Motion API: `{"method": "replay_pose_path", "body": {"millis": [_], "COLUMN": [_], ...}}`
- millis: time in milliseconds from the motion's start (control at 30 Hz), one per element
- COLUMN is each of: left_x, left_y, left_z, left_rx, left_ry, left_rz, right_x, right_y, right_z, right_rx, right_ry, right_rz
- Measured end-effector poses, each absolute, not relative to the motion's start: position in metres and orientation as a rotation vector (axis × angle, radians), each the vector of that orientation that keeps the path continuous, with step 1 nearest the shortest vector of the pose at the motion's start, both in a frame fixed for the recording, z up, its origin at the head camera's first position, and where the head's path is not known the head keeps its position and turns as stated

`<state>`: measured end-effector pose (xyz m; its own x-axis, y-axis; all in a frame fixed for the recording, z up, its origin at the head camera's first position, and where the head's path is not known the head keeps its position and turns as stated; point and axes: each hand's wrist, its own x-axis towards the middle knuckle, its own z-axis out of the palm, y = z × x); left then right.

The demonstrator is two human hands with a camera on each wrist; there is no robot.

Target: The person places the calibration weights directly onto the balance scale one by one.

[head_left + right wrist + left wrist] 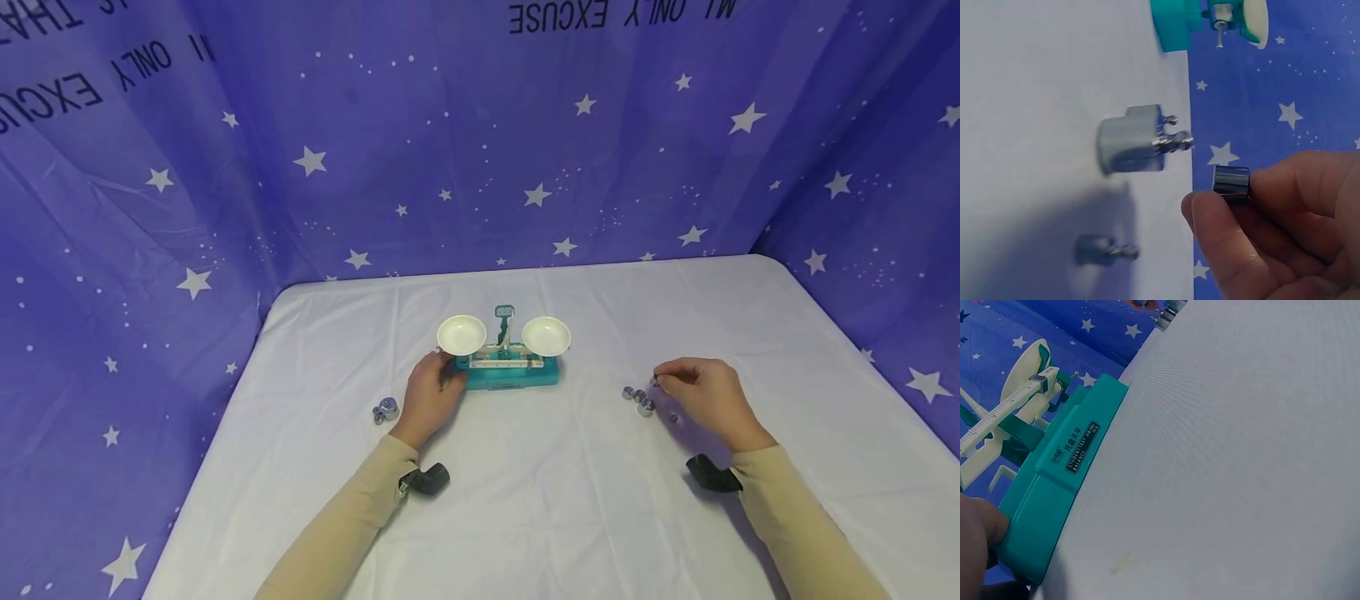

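A teal balance scale [517, 378] with two white pans [547, 336] stands upright on the white-covered table. My left hand [431, 396] holds the left end of its base, the thumb lying against the front; the other fingers are mostly hidden behind it. Further right, my right hand [708, 393] pinches a small shiny metal weight [1231, 181] between thumb and fingers, raised a little above the cloth. Several knobbed weights [645, 407] stand in a cluster just left of this hand. One small weight [1094, 250] sits apart from them, under the hand. Both pans look bare.
Left of my left hand a few more metal weights [387, 407] sit close together on the tablecloth [540, 500]. A purple star-patterned curtain [480, 167] hangs behind the table and along both sides. A dark wrist device [712, 475] sticks out below each sleeve.
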<state>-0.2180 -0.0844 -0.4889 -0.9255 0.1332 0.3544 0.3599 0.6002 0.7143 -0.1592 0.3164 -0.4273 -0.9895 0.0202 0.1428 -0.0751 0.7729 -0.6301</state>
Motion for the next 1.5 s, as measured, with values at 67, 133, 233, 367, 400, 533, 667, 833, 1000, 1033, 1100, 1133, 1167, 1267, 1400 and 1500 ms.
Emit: {"method": "replay_pose_path", "body": {"millis": [67, 133, 233, 367, 400, 533, 667, 833, 1000, 1033, 1100, 1133, 1167, 1267, 1400, 1500], "left_x": [-0.218, -0.218, -0.218, -0.218, -0.217, -0.217, -0.218, -0.219, -0.220, -0.220, -0.220, -0.220, -0.220, -0.220, -0.220, -0.220], "left_y": [-0.084, -0.084, -0.084, -0.084, -0.084, -0.084, -0.085, -0.086, -0.086, -0.085, -0.085, -0.085, -0.085, -0.084, -0.084, -0.085], "left_z": [-0.489, -0.489, -0.489, -0.488, -0.488, -0.487, -0.488, -0.489, -0.491, -0.491, -0.492, -0.492, -0.492, -0.492, -0.492, -0.492], "left_rx": [-0.411, -0.417, -0.416, -0.399, -0.395, -0.391, -0.390, -0.396, -0.402, -0.401, -0.401, -0.401, -0.401, -0.406, -0.403, -0.395], "left_ry": [-2.557, -2.552, -2.555, -2.575, -2.580, -2.583, -2.578, -2.573, -2.573, -2.574, -2.575, -2.575, -2.575, -2.572, -2.572, -2.575], "left_rz": [-1.231, -1.230, -1.229, -1.242, -1.247, -1.253, -1.250, -1.243, -1.229, -1.229, -1.222, -1.224, -1.224, -1.223, -1.230, -1.232], "right_x": [-0.161, -0.163, -0.166, -0.171, -0.172, -0.176, -0.179, -0.182, -0.184, -0.184, -0.185, -0.185, -0.186, -0.187, -0.191, -0.195], "right_y": [0.315, 0.314, 0.311, 0.308, 0.307, 0.305, 0.304, 0.302, 0.301, 0.300, 0.299, 0.298, 0.298, 0.295, 0.291, 0.286], "right_z": [-0.423, -0.420, -0.415, -0.409, -0.407, -0.399, -0.393, -0.389, -0.388, -0.388, -0.387, -0.387, -0.386, -0.384, -0.382, -0.381], "right_rx": [0.035, 0.031, 0.024, 0.017, 0.020, 0.040, 0.042, 0.039, 0.040, 0.042, 0.049, 0.054, 0.055, 0.064, 0.079, 0.087], "right_ry": [-2.820, -2.818, -2.815, -2.813, -2.806, -2.782, -2.767, -2.756, -2.747, -2.746, -2.744, -2.742, -2.741, -2.736, -2.726, -2.724], "right_rz": [1.032, 1.053, 1.114, 1.192, 1.210, 1.297, 1.354, 1.371, 1.387, 1.386, 1.377, 1.374, 1.369, 1.362, 1.357, 1.360]}}
